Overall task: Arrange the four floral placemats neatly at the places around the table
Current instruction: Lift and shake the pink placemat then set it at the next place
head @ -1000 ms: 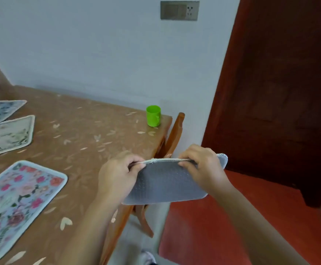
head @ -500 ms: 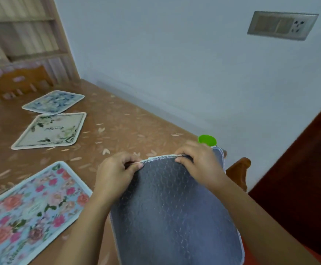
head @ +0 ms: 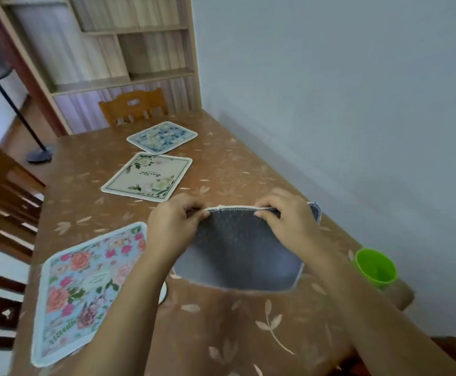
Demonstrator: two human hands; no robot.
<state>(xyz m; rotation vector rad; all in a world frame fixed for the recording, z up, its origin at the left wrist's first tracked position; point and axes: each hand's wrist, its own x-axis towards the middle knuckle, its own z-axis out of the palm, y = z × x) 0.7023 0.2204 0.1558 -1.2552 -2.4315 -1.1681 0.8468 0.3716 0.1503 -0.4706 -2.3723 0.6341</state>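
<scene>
I hold a placemat above the brown table, its grey underside facing me. My left hand pinches its top edge on the left, and my right hand pinches the same edge on the right. Its lower edge hangs close to the tabletop. Three floral placemats lie flat on the table: a pink-rose one near my left arm, a cream one with green leaves farther off, and a blue-flowered one at the far end.
A green cup stands near the table's right edge by the wall. A wooden chair sits at the far end, more chairs along the left side. A fan stand and shelves are beyond.
The view has swung left from the door to along the table. The held placemat has come from beside the table's corner to over the tabletop, with both hands still on its top edge.
</scene>
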